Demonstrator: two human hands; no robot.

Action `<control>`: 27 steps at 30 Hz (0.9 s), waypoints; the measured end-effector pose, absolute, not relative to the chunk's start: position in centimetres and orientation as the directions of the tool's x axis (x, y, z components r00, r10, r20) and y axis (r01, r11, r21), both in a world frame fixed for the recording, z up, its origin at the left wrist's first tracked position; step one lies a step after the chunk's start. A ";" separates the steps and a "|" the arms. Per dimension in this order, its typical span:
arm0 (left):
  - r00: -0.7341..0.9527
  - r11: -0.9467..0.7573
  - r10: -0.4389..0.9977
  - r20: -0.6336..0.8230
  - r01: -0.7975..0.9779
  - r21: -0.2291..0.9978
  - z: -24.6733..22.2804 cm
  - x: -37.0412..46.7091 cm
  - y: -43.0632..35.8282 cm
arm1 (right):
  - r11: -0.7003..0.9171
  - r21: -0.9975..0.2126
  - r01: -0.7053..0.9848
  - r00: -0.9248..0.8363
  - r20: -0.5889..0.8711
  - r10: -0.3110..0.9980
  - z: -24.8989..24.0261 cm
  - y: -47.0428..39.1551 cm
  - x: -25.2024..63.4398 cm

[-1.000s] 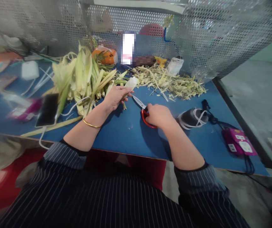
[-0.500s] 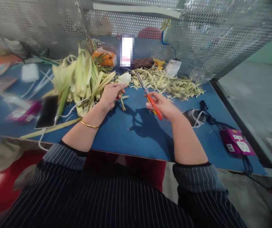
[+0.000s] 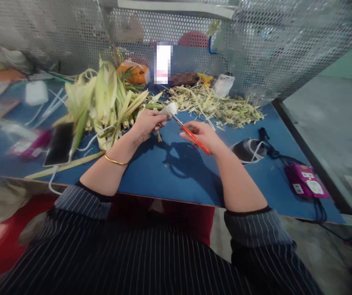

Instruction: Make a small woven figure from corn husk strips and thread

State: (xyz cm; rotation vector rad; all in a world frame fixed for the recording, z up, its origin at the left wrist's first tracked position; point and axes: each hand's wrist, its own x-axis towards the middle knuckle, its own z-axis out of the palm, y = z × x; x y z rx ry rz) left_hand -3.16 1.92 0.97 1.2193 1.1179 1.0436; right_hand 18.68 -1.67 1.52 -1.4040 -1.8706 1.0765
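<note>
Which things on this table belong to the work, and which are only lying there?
Likely for the work: scissors in the right hand; pale husk piece in the left hand; husk pile; scrap heap.

Likely just lying about: black phone; purple power socket; orange packet.

No readable lettering, numbers or brands, any print on the purple box (image 3: 305,181) too small.

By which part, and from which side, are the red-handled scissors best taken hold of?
Probably by the red handle of the scissors, coming from the near right side: it slants that way, while the metal blades point away and leftward, toward the pale husk piece. The second handle is hard to see.
</note>
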 end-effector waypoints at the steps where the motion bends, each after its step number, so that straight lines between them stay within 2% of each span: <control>1: 0.158 0.077 0.985 -0.076 0.001 0.997 1.0 -3.2 1.9 | 0.125 -0.852 0.509 -0.288 -0.032 0.957 1.5 -1.7 18.6; 6: 0.155 0.103 0.982 -0.104 0.016 0.995 1.0 -3.1 1.8 | 0.139 -0.840 0.524 -0.261 -0.003 0.965 1.0 -1.4 18.5; 8: 0.151 0.108 0.982 -0.109 0.009 0.994 0.9 -3.0 1.8 | 0.108 -0.835 0.540 -0.196 0.000 0.981 0.6 -1.0 18.9; 11: 0.105 0.109 0.989 -0.104 -0.047 0.993 0.9 -3.0 1.9 | 0.068 -0.713 0.698 0.023 0.117 0.993 0.1 0.0 20.1; 13: 0.042 0.107 0.994 -0.103 -0.096 0.990 1.0 -3.2 2.0 | 0.058 -0.587 0.808 0.059 0.178 0.982 0.1 0.4 21.1; 15: -0.017 0.119 0.992 -0.122 -0.132 0.984 1.0 -3.3 2.3 | 0.055 -0.602 0.797 -0.019 0.066 0.998 0.3 0.6 21.6; 18: -0.050 0.179 0.981 -0.189 -0.153 0.972 1.1 -3.3 2.4 | -0.014 -0.729 0.685 -0.180 -0.187 0.966 0.5 0.4 21.4; 20: -0.036 0.213 0.975 -0.220 -0.147 0.966 1.1 -3.1 2.2 | -0.051 -0.695 0.717 -0.172 -0.248 0.953 0.4 0.3 20.9; 22: 0.006 0.226 0.974 -0.227 -0.132 0.965 1.2 -2.9 1.7 | -0.074 -0.580 0.811 -0.029 -0.167 0.985 0.0 0.3 20.4; 24: 0.060 0.235 0.971 -0.230 -0.119 0.965 1.4 -2.6 1.1 | -0.126 -0.460 0.879 0.141 -0.001 0.990 -0.3 0.5 20.1; 27: 0.113 0.250 0.965 -0.237 -0.126 0.960 1.5 -2.2 0.5 | -0.156 -0.372 0.915 0.227 0.154 0.962 -0.7 0.7 20.4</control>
